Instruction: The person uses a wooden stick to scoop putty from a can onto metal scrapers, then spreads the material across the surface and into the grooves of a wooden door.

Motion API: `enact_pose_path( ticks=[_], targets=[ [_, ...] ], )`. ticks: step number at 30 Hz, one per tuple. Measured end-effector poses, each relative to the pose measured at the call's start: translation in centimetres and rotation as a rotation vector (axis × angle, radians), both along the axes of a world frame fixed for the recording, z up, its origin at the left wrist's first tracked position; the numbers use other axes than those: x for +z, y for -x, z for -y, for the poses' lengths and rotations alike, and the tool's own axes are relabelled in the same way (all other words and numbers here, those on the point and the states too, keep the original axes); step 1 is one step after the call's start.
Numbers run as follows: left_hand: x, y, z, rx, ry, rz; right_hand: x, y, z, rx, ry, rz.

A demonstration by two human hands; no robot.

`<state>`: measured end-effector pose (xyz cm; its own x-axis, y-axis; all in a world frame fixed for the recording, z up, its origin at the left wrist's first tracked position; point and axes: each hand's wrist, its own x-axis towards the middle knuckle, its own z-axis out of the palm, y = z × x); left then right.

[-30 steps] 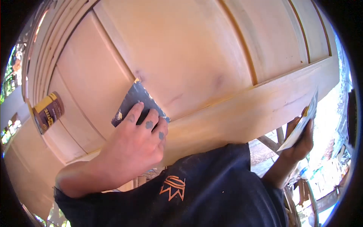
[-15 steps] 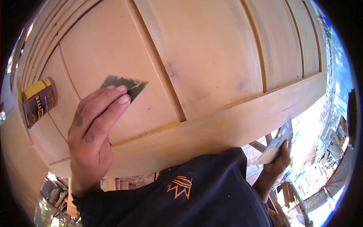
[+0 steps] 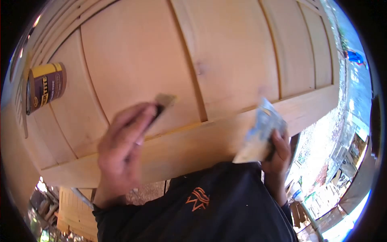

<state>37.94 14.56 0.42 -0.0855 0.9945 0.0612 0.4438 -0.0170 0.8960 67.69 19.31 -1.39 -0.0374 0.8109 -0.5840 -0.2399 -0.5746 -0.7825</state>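
Observation:
My left hand (image 3: 121,151), blurred by motion, pinches a small flat dark scraper (image 3: 166,100) with a yellowish edge. It hangs over the panelled wooden door (image 3: 137,60), near the lower end of a wide panel. At the right, my right hand (image 3: 281,151) grips a flat palette (image 3: 260,131) smeared with pale and bluish paste, my thumb resting on its face. The palette overlaps the door's near rail in this view, and its underside is hidden.
A brown and yellow tin (image 3: 46,88) stands at the door's left side. Below left is another slatted wooden piece (image 3: 74,213). Scrap wood (image 3: 342,187) lies on the ground at the right. My dark shirt (image 3: 193,218) is close against the door's near edge.
My right hand has brought the palette up and left over the door's near rail. My left hand has moved right and slightly down with the scraper, which is now turned more edge-on.

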Motion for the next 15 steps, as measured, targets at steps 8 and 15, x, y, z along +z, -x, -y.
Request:
enact_pose_path(
  ticks=[8,15],
  targets=[
    [-1.2,-7.5,1.3,-0.172,-0.575,-0.209,3.3,3.1,-0.2,-0.008,-0.028,-0.367],
    [-1.1,-7.8,2.3,-0.109,-0.410,-0.109,4.1,-0.3,1.5,-0.061,-0.197,-0.386]
  ],
)
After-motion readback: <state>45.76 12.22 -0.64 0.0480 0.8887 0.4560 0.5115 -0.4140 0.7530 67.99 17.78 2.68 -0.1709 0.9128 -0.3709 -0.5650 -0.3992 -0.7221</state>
